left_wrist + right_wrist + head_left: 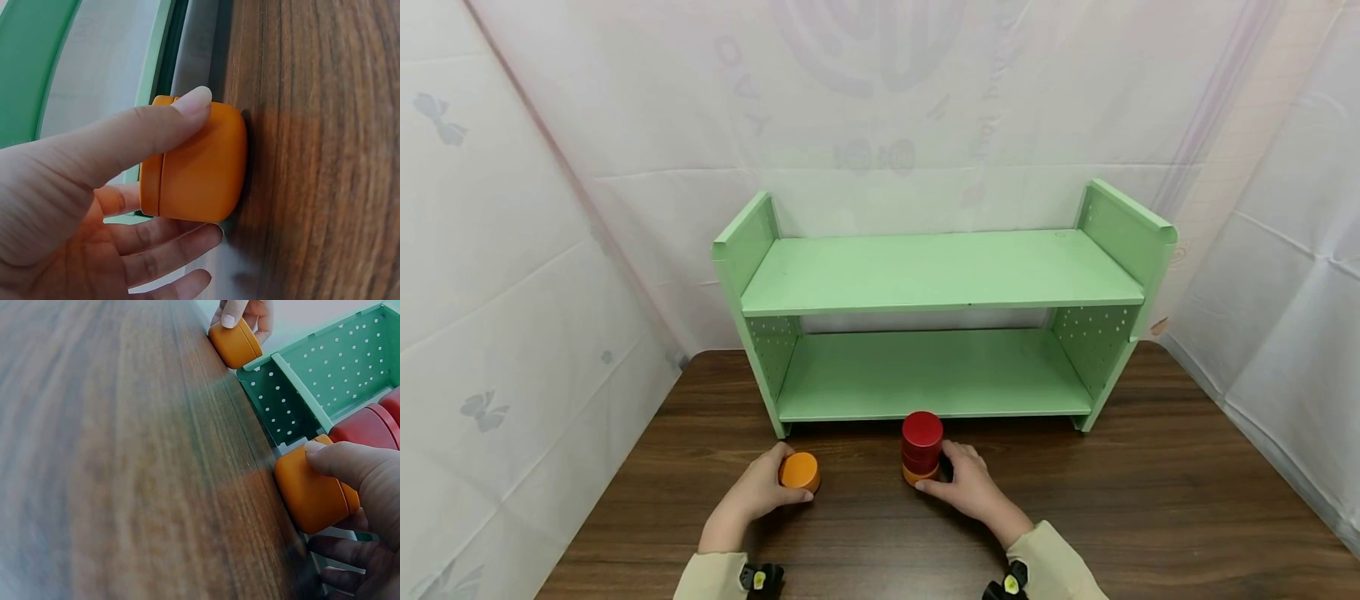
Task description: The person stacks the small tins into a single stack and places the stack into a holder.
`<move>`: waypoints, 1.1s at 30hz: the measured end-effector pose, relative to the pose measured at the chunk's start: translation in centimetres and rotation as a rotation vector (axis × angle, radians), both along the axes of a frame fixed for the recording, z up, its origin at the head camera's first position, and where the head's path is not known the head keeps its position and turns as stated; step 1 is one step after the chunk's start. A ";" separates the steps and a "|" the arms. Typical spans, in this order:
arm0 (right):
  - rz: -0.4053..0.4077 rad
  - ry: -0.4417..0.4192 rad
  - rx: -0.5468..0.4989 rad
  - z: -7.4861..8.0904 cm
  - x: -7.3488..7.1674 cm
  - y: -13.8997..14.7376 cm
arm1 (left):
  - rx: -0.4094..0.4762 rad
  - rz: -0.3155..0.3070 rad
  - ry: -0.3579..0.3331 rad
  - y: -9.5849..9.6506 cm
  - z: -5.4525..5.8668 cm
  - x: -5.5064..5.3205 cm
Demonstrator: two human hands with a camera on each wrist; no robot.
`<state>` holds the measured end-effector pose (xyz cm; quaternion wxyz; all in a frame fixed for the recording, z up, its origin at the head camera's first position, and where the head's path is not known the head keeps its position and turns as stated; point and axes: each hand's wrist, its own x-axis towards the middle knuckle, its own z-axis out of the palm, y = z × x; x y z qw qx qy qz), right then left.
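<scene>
My left hand (pixel 760 487) grips a small orange lidded tin (pixel 800 472) on the table, left of centre. In the left wrist view the thumb lies along the side of that tin (pixel 200 162), with fingers round the other side. My right hand (pixel 970 486) holds another orange lidded tin (pixel 309 487) between thumb and fingers, near the table's middle. On top of this one are stacked red lidded tins (pixel 922 433); the right wrist view cuts off the upper part of the stack. Both orange tins stand upright at the table surface.
Behind the hands stands a light green two-tier shelf (pixel 932 375) with perforated side panels. It sits on a dark brown wooden table (pixel 880 542). White patterned sheeting (pixel 880 108) hangs behind and at both sides.
</scene>
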<state>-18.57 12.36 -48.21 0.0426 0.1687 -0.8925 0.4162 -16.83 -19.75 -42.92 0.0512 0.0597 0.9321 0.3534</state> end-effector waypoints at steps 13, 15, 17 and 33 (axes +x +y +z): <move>-0.014 0.004 0.020 0.1 0.0 -0.1 | -0.029 0.010 0.009 0.2 0.1 0.0; -0.013 0.006 0.021 0.1 0.0 -0.1 | -0.038 0.013 0.010 0.3 0.1 -0.1; -0.010 0.009 0.024 0.2 0.0 0.0 | -0.045 0.017 0.013 0.4 0.1 -0.1; 0.003 -0.019 0.004 0.1 -0.1 0.1 | 0.026 -0.058 0.044 1.8 1.2 0.4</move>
